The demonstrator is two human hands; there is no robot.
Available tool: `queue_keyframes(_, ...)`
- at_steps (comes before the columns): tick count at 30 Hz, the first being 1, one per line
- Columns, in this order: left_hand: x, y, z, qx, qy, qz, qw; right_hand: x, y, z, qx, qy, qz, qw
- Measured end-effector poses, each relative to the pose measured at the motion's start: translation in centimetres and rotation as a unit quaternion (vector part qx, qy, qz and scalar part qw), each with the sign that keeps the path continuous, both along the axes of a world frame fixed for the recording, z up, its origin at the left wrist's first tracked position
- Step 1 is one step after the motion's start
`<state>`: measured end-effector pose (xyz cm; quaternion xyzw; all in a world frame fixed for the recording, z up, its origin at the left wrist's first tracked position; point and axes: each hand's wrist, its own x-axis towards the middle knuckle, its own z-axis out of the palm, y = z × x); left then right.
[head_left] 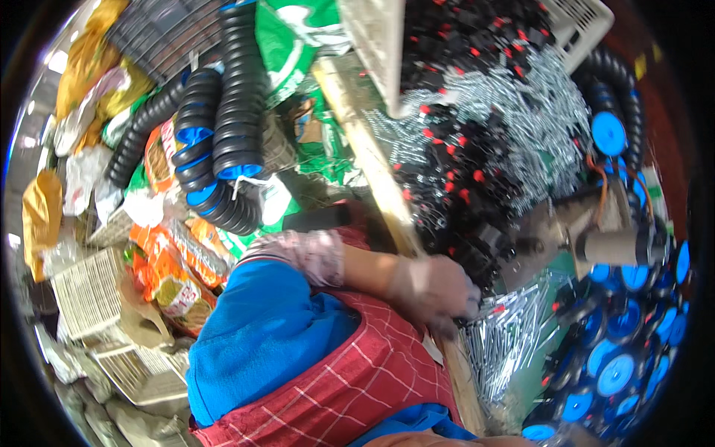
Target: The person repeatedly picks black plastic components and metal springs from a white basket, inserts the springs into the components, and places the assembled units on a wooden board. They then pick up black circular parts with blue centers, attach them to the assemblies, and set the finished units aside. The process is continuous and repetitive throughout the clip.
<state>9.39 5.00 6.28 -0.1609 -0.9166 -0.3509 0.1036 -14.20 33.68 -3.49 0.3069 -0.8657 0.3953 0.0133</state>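
Rods (506,346) just lower-R of L hand (438,287), blk parts (477,249) alongside; hands' grip unclear, blurred

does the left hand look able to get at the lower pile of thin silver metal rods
Probably yes: the left hand, blurred near the pale wooden beam, is beside the lower pile of thin silver metal rods, with nothing visible between.

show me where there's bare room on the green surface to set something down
Mainly the green strip between the loose metal pins and the blue-centred wheels; a smaller patch shows just above those pins, near the brown cylinder. Beyond the left hand it is crowded: black-and-red parts and a heap of silvery pieces lie packed together.
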Motion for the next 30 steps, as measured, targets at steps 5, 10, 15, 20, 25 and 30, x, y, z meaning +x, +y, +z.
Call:
queue_keyframes(5,16.4,-13.0,0.5,-0.256,0.193,0.329,0.888,5.0,-12.2,2.2,-0.019,-0.009,0.168,0.985)
queue_keyframes(10,32.6,-15.3,-0.2,-0.259,-0.035,0.711,0.653,7.6,-18.2,3.7,-0.005,0.007,0.23,0.973)
queue_keyframes(15,44.8,-15.0,-3.5,-0.292,-0.156,0.826,0.455,7.1,-19.6,4.2,0.017,0.038,0.221,0.974)
queue_keyframes(20,49.4,-18.3,-4.5,-0.355,-0.268,0.744,0.499,4.8,-17.9,4.8,0.008,0.076,0.161,0.984)
queue_keyframes(25,49.0,-21.8,-4.0,-0.347,-0.307,0.757,0.461,1.1,-13.3,6.1,-0.036,0.133,0.056,0.989)
queue_keyframes(30,50.6,-18.4,0.1,-0.376,-0.107,0.791,0.471,-3.3,-5.9,7.3,-0.101,0.222,-0.099,0.965)
